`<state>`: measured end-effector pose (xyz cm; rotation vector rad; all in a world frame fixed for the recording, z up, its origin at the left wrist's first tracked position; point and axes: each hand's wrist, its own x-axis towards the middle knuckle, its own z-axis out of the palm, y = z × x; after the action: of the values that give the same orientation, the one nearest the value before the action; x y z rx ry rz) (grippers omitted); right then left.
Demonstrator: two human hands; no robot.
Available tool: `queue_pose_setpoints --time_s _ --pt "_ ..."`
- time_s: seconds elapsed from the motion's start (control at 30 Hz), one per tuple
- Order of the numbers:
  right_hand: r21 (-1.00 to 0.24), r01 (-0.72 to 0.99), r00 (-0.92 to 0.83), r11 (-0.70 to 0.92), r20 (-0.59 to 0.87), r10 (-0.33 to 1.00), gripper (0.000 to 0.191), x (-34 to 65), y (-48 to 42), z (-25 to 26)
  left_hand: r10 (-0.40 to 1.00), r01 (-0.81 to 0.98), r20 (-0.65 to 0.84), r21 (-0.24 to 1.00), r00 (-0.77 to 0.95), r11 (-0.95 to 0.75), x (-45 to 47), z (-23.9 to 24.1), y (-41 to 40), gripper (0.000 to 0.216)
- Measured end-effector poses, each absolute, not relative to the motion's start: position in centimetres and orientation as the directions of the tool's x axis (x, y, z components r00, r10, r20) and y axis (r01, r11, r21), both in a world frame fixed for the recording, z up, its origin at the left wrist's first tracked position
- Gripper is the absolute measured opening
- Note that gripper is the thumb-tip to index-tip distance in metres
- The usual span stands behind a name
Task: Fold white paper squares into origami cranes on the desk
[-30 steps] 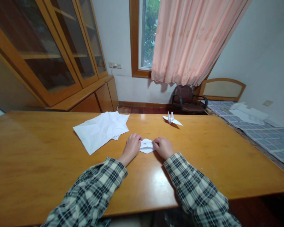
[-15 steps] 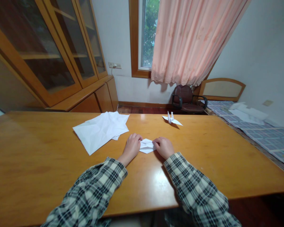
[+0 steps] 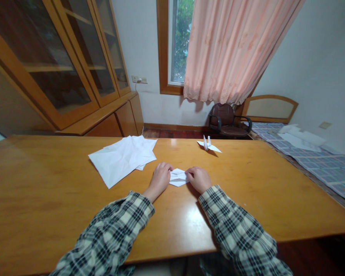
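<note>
A small folded white paper [image 3: 178,177] lies flat on the wooden table [image 3: 46,184] between my hands. My left hand [image 3: 160,177] rests on its left edge with fingers curled and pressed onto the paper. On the right edge, my right hand [image 3: 199,178] pinches the paper with its fingers closed. Both arms wear plaid sleeves.
A pile of loose white sheets [image 3: 123,157] lies to the left behind my hands. A finished paper crane [image 3: 208,144] stands farther back on the right. Beyond the table are a glass-door cabinet [image 3: 60,65], a dark chair [image 3: 228,120], a bed [image 3: 313,153] and a pink curtain [image 3: 232,50].
</note>
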<state>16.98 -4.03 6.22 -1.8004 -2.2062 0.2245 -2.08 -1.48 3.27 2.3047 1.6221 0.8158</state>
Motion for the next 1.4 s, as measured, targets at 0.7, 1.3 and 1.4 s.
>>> queue_pose_setpoints --time_s 0.7,1.3,1.4 --pt "-0.332 0.908 -0.213 0.256 0.161 0.964 0.030 16.97 -4.17 6.27 0.913 0.800 0.326 0.464 0.245 -0.381 -2.12 3.13 -1.51 0.023" --pt "-0.284 0.895 -0.326 0.344 0.108 0.939 0.029 16.56 -4.25 6.17 0.911 0.785 0.325 0.480 0.255 -0.391 -2.06 3.41 -1.70 0.024" --pt "-0.309 0.887 -0.329 0.344 0.102 0.939 0.029 16.54 -4.24 6.13 0.907 0.778 0.330 0.485 0.261 -0.400 -2.15 3.51 -1.76 0.023"
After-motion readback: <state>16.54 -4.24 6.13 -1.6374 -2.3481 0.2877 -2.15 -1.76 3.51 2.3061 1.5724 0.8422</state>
